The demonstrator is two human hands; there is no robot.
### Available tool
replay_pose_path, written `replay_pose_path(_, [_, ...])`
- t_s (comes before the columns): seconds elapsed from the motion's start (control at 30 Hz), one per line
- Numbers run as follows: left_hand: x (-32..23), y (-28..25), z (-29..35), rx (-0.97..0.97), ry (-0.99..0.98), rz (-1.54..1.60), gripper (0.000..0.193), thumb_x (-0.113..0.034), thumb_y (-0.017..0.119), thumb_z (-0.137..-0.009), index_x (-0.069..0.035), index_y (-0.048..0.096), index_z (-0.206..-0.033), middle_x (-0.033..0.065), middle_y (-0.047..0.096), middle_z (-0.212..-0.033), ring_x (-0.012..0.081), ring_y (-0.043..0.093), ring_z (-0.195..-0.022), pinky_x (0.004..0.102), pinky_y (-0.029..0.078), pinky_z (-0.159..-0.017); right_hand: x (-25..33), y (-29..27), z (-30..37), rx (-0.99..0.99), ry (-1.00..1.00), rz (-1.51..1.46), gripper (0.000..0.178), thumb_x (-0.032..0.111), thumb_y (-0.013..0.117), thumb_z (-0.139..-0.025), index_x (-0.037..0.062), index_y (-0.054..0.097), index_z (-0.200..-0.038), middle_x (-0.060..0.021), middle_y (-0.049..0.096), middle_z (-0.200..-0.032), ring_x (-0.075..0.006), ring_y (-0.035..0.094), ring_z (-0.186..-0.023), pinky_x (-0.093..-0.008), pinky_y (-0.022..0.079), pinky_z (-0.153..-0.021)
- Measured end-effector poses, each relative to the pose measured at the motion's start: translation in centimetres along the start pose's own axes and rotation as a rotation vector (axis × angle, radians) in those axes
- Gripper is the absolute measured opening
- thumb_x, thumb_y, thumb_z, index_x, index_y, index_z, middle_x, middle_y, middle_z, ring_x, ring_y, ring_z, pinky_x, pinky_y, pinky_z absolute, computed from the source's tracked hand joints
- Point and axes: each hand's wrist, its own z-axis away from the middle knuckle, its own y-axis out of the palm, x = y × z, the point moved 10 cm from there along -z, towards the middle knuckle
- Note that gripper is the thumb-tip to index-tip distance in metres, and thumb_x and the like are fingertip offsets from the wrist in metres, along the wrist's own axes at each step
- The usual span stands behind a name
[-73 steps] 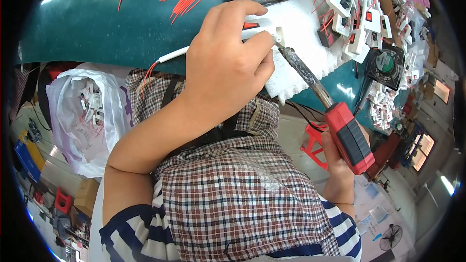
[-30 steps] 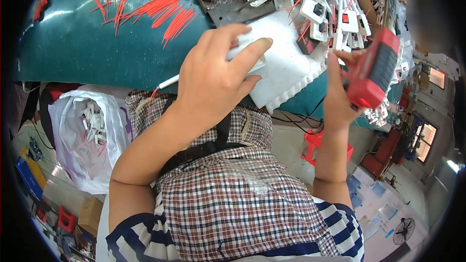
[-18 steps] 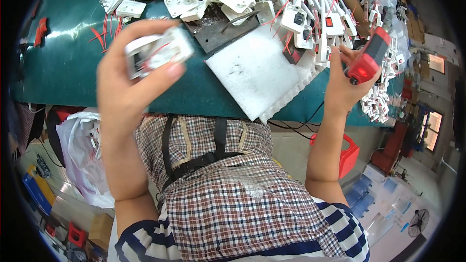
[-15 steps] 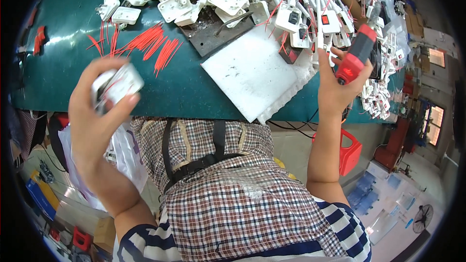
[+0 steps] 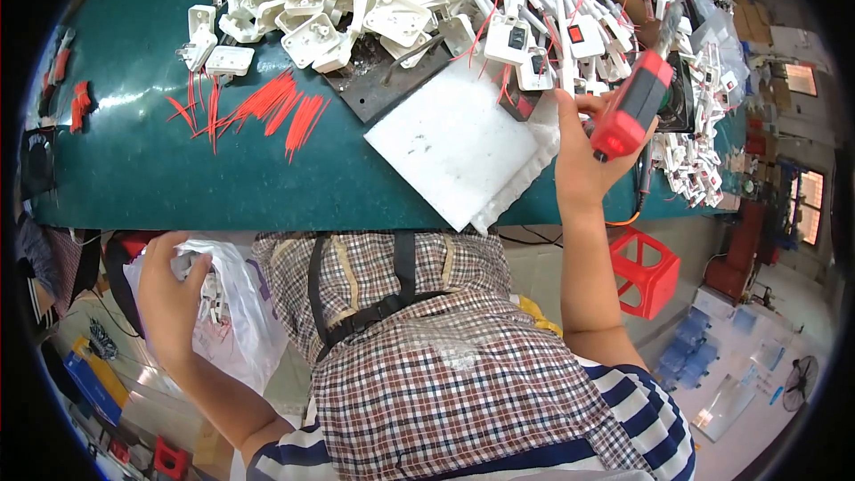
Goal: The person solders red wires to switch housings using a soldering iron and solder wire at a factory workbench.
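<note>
Left hand [image 5: 169, 289] down at the plastic bag [image 5: 233, 316] below the surface [image 5: 134, 169], fingers curled over a white part, lowered from the surface since earlier. Right hand [image 5: 579, 165] grips the red screwdriver [image 5: 631, 109] beside the white foam pad [image 5: 454, 138].

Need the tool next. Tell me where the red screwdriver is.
Head view, right side: the red screwdriver is in the right hand, above the table's right end beside the white pad.

One red electric screwdriver [image 5: 631, 107]; one white foam pad [image 5: 454, 138]; one clear plastic bag [image 5: 233, 321]; one red stool [image 5: 643, 272]; two hands.
</note>
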Motion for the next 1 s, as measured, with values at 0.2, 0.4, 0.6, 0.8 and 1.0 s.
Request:
replay_pose_path(0.2, [-12.5,-0.1,-3.7,0.012,0.119,0.594,0.006,-0.002,0.073,-0.09,0.002,0.069,-0.092,0.0068,0.068,-0.074,0.0106,0.063,-0.063,0.0237,0.048,-0.06,-2.9,-0.6,1.7,-0.135,0.008,-0.071,0.054,0.001,0.087,-0.08,0.0046,0.044,-0.112,-0.0034,0.064,-0.087,-0.0116,0.053,-0.077,-0.0258,0.044,-0.066])
replay_pose_path(0.4, [-30.0,0.9,-9.4,0.073,0.573,0.738,0.012,-0.013,0.068,-0.093,-0.002,0.073,-0.093,0.0121,0.072,-0.078,0.0253,0.07,-0.066,0.0334,0.054,-0.062,-0.1,-0.7,1.8,-0.128,-0.138,0.06,0.057,0.001,0.088,-0.079,0.0033,0.044,-0.115,-0.0045,0.064,-0.089,-0.0144,0.056,-0.076,-0.0284,0.047,-0.068])
replay_pose_path(0.6, [-43.5,2.0,-18.0,-0.379,0.747,0.032,0.028,-0.034,0.071,-0.089,-0.01,0.08,-0.098,0.0164,0.075,-0.104,0.0304,0.072,-0.095,0.0441,0.055,-0.081,-0.1,-0.9,2.2,-0.15,-0.144,0.051,0.06,0.002,0.088,-0.079,0.0016,0.044,-0.12,-0.0068,0.064,-0.091,-0.0199,0.06,-0.08,-0.0331,0.048,-0.076])
replay_pose_path(0.8, [-45.9,6.5,-22.2,-0.182,0.616,-0.083,0.04,-0.044,0.076,-0.079,-0.006,0.081,-0.09,0.0165,0.075,-0.103,0.0342,0.072,-0.1,0.0462,0.055,-0.086,1.1,-0.6,2.0,-0.128,-0.216,0.086,0.056,-0.001,0.085,-0.082,0.0058,0.041,-0.116,-0.0068,0.064,-0.093,-0.0119,0.063,-0.078,-0.0267,0.051,-0.07])
replay_pose_path(1.0, [-43.7,5.4,-22.1,-0.084,0.588,0.106,0.031,-0.038,0.074,-0.08,-0.009,0.081,-0.088,0.0153,0.075,-0.098,0.0303,0.073,-0.089,0.0414,0.055,-0.081,0.4,-0.8,3.3,-0.162,-0.26,0.19,0.065,0.002,0.089,-0.076,0.0053,0.042,-0.121,-0.0055,0.065,-0.095,-0.0199,0.06,-0.087,-0.034,0.049,-0.081])
